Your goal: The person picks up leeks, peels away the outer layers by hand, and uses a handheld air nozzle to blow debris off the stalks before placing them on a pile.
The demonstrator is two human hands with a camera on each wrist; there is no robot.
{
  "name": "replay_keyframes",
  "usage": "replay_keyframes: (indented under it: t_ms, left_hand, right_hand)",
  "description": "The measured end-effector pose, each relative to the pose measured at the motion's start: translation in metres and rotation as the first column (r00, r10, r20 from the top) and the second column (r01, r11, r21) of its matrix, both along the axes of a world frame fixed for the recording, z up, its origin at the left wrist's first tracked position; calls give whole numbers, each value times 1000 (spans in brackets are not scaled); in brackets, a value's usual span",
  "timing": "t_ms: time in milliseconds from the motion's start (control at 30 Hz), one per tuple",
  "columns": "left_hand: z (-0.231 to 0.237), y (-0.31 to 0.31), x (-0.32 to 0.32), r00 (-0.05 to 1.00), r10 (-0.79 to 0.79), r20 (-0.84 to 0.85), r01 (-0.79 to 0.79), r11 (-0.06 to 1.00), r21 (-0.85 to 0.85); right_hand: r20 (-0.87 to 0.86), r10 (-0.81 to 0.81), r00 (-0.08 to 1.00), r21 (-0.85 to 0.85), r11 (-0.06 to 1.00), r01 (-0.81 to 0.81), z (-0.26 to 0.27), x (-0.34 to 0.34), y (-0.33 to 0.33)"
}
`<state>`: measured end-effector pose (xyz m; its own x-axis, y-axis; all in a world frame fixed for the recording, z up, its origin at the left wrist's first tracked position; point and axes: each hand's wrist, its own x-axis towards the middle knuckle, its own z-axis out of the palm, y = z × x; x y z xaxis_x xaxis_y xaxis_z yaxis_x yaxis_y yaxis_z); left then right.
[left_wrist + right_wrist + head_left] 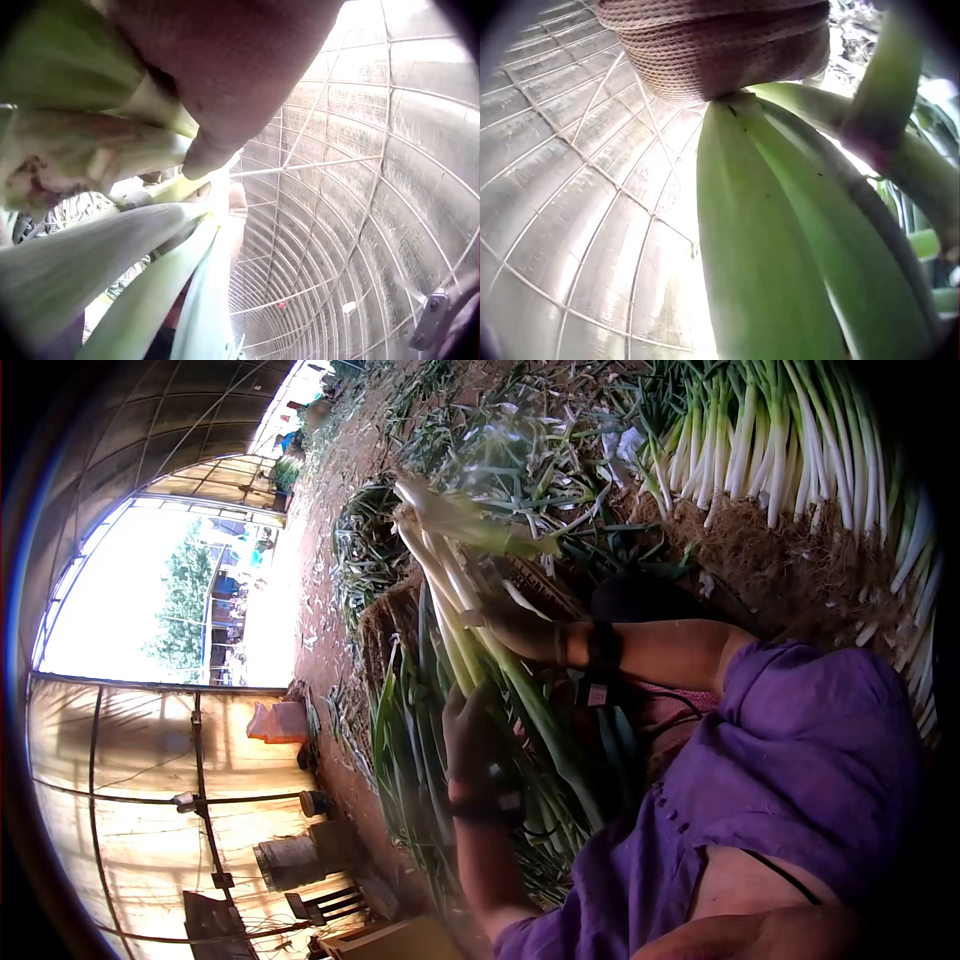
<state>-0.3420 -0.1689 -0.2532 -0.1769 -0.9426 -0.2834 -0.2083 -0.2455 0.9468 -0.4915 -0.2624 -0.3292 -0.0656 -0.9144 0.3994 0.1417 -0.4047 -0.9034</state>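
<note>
Several long green onions (pixel 440 575) slant across the middle of the head view, white ends at the upper left. My gloved left hand (pixel 468 735) grips their green part from below. Higher up, my gloved right hand (pixel 520 630) curls round the stalks nearer the white shafts. Above it, a blurred pale stalk (pixel 465 525) points sideways. The left wrist view shows the left hand (pixel 232 75) with a finger pressed on the stalks (pixel 97 244). In the right wrist view, ribbed glove fabric of the right hand (pixel 727 49) wraps over broad green leaves (pixel 757 240); its fingertips are hidden.
Rows of onions with roots (pixel 770 450) lie at the upper right. Loose leaf scraps (pixel 510 450) litter the soil. Below the hands is a pile of green leaves (pixel 420 760). A pink bag (pixel 278 722) and crates (pixel 290 862) stand by the greenhouse wall.
</note>
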Motion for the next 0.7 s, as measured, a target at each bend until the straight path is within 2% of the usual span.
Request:
replay_keyframes:
  t_ms: [100, 133, 200, 267, 367, 433, 500, 567, 600, 700]
  left_hand:
    - [-4, -2, -9, 999, 50, 11, -49, 997, -63]
    - [1, -2, -12, 999, 49, 14, -49, 998, -33]
    - [15, -2, -17, 999, 48, 22, -48, 998, 30]
    - [17, -18, -17, 996, 30, 80, -28, 999, -32]
    - [17, -33, -13, 991, 68, 112, -57, 993, -99]
    - [23, -37, -9, 988, 93, 123, -81, 992, -100]
    - [22, -44, -6, 992, 99, 74, -92, 992, -92]
    - [12, -52, -4, 993, 113, -19, -114, 989, -99]
    - [18, -44, -15, 993, 28, 114, 14, 935, -353]
    - [27, -45, -17, 999, -14, -31, 12, 999, -53]
  right_hand:
    - [-204, 106, 973, 129, 988, -80, 12, -13, 36]
    - [-56, 148, 987, 100, 985, -142, 11, -12, 36]
    - [62, 246, 967, 64, 966, -250, 7, -9, 36]
    - [-8, 350, 937, 70, 935, -349, 12, -9, 33]
    - [-209, 346, 915, 29, 937, -348, 20, -20, 34]
    - [-250, 351, 902, -60, 924, -377, 6, -10, 25]
    - [-212, 371, 904, -78, 916, -395, 2, -2, 35]
    - [-89, 404, 910, -32, 912, -408, 26, -4, 70]
    - [-172, 220, 960, -33, 973, -229, 39, -11, 84]
    - [-469, -47, 882, -217, 974, -64, 35, 2, 81]
